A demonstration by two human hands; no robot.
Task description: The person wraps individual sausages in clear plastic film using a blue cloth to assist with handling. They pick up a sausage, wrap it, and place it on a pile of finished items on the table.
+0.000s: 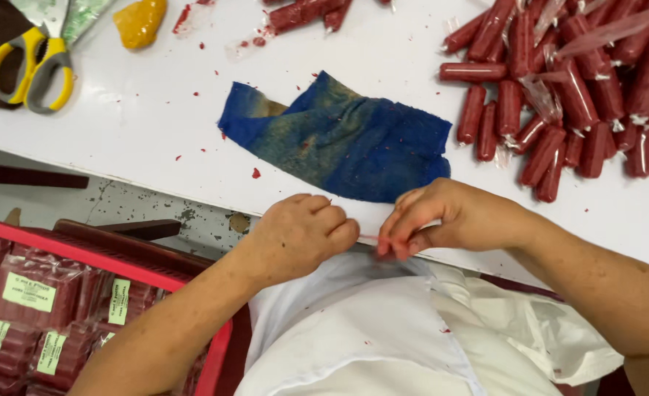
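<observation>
While both hands meet at the near edge of the white table (141,125), the left hand (302,233) and right hand (442,216) pinch 1 thin reddish strip (369,237) between them, its long axis running left-right, just below the blue cloth (346,139).

Thin reddish strip (369,238) pinched between left hand (300,233) and right hand (442,218): mostly hidden by fingers, kind unclear. Scissors (35,62) blades, sausage pile (574,88), red crate (119,271) cut by frame edges. Pack labels (27,292) unreadably small.
</observation>
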